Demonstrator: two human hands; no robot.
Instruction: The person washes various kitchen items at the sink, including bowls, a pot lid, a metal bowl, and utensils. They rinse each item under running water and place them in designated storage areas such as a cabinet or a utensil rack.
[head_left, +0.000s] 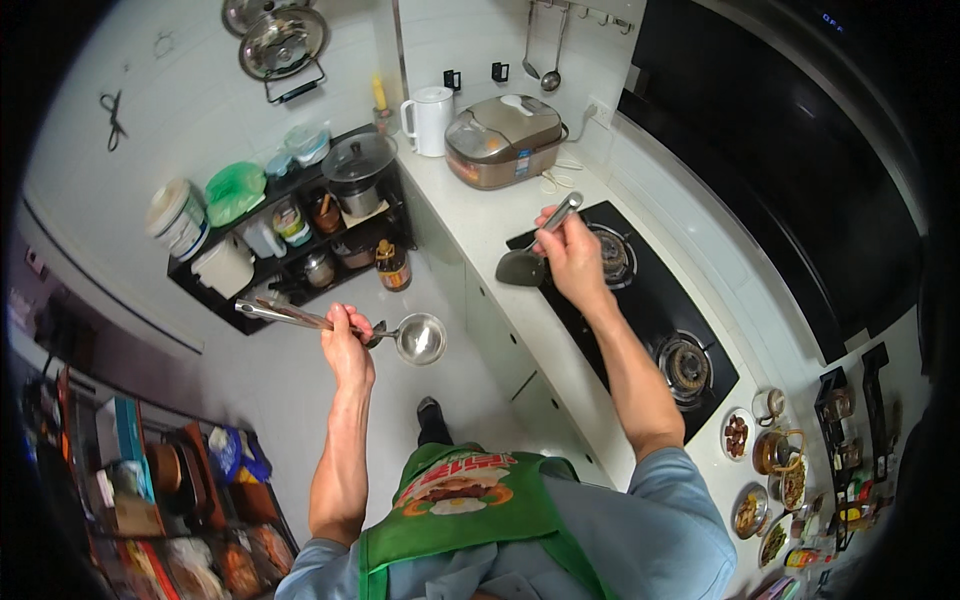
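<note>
My left hand (347, 337) is closed around the handles of several utensils. One is a steel ladle (421, 339), its round bowl facing up above the floor; the heads of the others are mostly hidden by my fingers. My right hand (568, 247) grips a spatula with a steel handle and a dark blade (520, 268). The blade hangs over the worktop edge, beside the black two-burner gas hob (634, 315). A rice cooker (504, 141) stands on the white worktop farther off.
A white kettle (432, 120) stands by the rice cooker. A ladle (551, 79) hangs from a wall rail. A black low shelf (300, 247) holds pots and containers, with a brown bottle (393, 265) on the floor by it. Dishes of food (738, 435) line the worktop at right.
</note>
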